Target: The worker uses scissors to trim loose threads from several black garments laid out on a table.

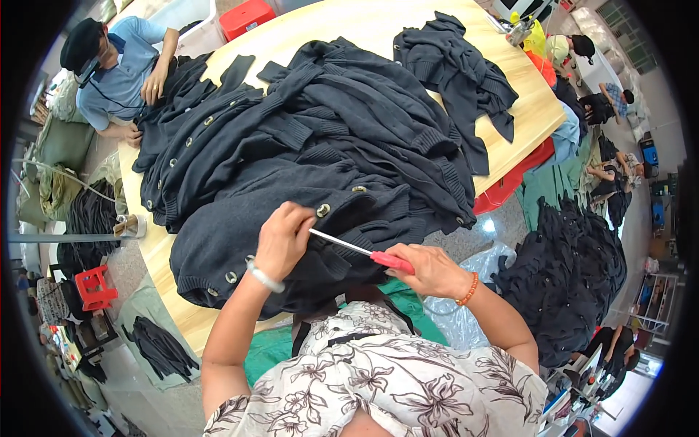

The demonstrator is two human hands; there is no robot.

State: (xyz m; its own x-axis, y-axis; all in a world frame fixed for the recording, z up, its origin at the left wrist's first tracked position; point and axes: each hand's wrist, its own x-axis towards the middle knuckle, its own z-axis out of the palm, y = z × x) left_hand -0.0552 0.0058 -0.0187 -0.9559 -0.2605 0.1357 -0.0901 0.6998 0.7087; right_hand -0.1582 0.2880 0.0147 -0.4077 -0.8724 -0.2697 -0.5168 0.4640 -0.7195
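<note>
Dark knitted cardigans (306, 138) lie heaped over the pale wooden desk (349, 22), the nearest one (240, 240) pulled to the near edge so its brass buttons face up. At the far left corner a co-worker's hand (154, 84) rests on the pile. The left hand (282, 237) pinches the cloth beside a button (322, 210), steadying it. The right hand (429, 269) grips a red-handled tool (364, 251), its thin shaft aimed at that spot. Bare wood shows only along the edges.
</note>
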